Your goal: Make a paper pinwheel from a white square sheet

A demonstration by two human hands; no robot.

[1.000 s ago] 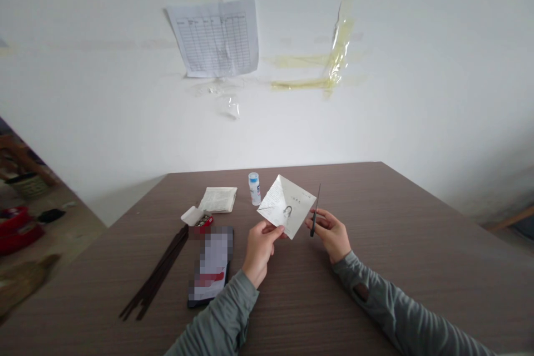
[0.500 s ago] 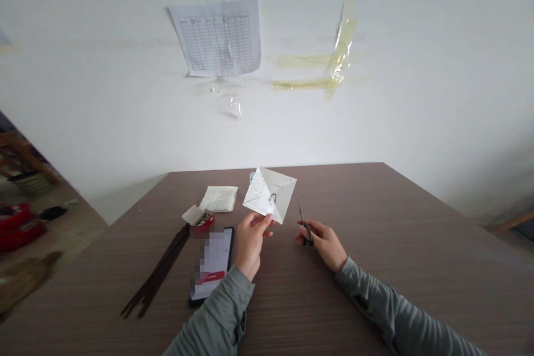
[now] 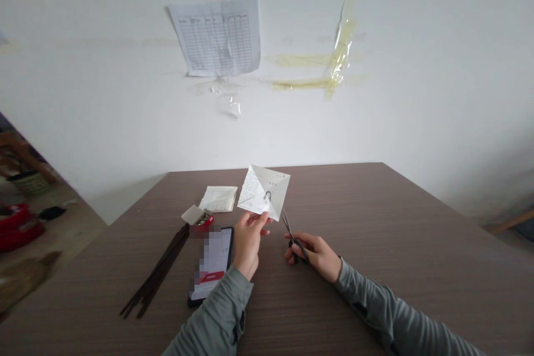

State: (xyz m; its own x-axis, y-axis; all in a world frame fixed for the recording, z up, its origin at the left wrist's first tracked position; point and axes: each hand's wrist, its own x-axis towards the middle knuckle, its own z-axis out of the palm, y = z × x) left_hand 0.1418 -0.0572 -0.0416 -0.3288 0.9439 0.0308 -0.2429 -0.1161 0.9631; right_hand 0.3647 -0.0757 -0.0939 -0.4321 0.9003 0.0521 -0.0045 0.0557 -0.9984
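Held up by its lower edge, a square of folded paper (image 3: 273, 186) with writing on it is pinched in my left hand (image 3: 249, 242). Creases run from its corners to the middle, where a dark curved mark or loop shows; I cannot tell which. My right hand (image 3: 315, 253) has its fingers in the handles of a pair of scissors (image 3: 288, 226). The blades point up and left, slightly parted, with their tips close to the paper's lower right corner. Whether they touch it I cannot tell.
Left of my hands lie a phone (image 3: 217, 258), a small open red box (image 3: 202, 218), a stack of folded papers (image 3: 218, 198) and several dark thin sticks (image 3: 161, 267). The brown table (image 3: 396, 245) meets a white wall with a taped printed sheet (image 3: 221, 39).
The folded paper has shifted slightly left with my left hand. My right hand has moved left and down, its scissors now leaning left with the blades a little apart, near the paper.
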